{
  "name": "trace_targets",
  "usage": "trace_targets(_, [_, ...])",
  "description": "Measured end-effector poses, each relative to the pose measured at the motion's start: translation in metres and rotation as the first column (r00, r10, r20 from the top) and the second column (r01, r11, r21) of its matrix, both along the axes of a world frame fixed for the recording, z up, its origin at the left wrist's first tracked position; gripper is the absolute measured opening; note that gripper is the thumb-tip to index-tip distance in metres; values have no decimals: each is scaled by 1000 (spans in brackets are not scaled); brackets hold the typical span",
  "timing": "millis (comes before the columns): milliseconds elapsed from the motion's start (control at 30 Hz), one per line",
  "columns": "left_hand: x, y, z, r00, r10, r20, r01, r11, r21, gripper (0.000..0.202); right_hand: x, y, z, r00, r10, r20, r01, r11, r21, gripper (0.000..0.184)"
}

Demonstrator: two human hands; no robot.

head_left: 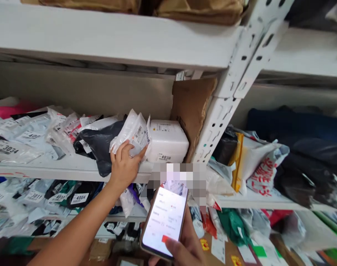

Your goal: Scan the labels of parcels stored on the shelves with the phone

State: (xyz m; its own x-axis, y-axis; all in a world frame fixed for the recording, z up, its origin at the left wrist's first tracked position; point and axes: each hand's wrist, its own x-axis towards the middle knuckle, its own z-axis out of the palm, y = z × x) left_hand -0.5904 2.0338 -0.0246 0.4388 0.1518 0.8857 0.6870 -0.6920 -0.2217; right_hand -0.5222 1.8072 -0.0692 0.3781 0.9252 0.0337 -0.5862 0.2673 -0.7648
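Note:
My left hand [125, 159] grips the lower edge of a white plastic mailing bag [135, 129] with a printed barcode label, its fingers and thumb spread across the front. Just left of that bag a dark grey parcel bag [103, 142] hangs slightly over the shelf edge. To the right sits a white box-shaped parcel [168, 142] with a sticker reading 4038. In my right hand [186, 242] is a smartphone [165, 218], tilted, its screen lit; the thumb lies over a red button near the bottom of the screen.
White metal shelves [74, 170] carry several numbered parcels on stacked levels. A perforated upright post [223, 118] stands right of a brown cardboard sheet [192, 111]. Beyond the post, more bags, including a white one with red writing [265, 175], fill another shelf. A thick beam [110, 37] crosses above.

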Motion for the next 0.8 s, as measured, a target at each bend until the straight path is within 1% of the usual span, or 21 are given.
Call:
trace_targets(33, [0, 1, 0, 1000, -3, 1, 3, 1000, -3, 27, -1, 0, 3, 999, 30, -21, -30, 1000, -8, 102])
trace_targets(100, [0, 2, -1, 1000, -7, -11, 7, 1000, -17, 27, -3, 1, 7, 996, 66, -55, -67, 998, -11, 106])
trace_targets(267, [1, 3, -2, 1000, -13, -8, 13, 1000, -24, 28, -5, 3, 9, 993, 54, -101, -52, 998, 27, 100])
trace_targets(367, [1, 2, -1, 1000, -8, -8, 8, 1000, -2, 29, -5, 3, 9, 994, 80, -75, -76, 995, 60, 98])
trace_targets(433, [2, 2, 0, 1000, -7, -10, 7, 1000, 11, 29, -5, 2, 10, 994, 95, -60, -91, 994, 57, 100])
trace_targets(533, [2, 2, 0, 1000, -10, -3, 10, 1000, 18, 28, -6, 2, 8, 994, 83, -76, -80, 996, 43, 105])
trace_targets(667, [-1, 2, -1, 1000, -3, -27, 3, 1000, 5, 30, -8, 3, -1, 990, 95, -104, -86, 993, 84, 108])
trace_targets(733, [-4, 0, 3, 998, -43, -39, 44, 999, 16, 33, -8, 3, -6, 985, 86, -148, -71, 992, 108, 108])
trace_targets(800, [-6, -3, 12, 990, -137, -31, 138, 990, 15, 41, -7, 4, -9, 979, 69, -191, -45, 991, 125, 107])
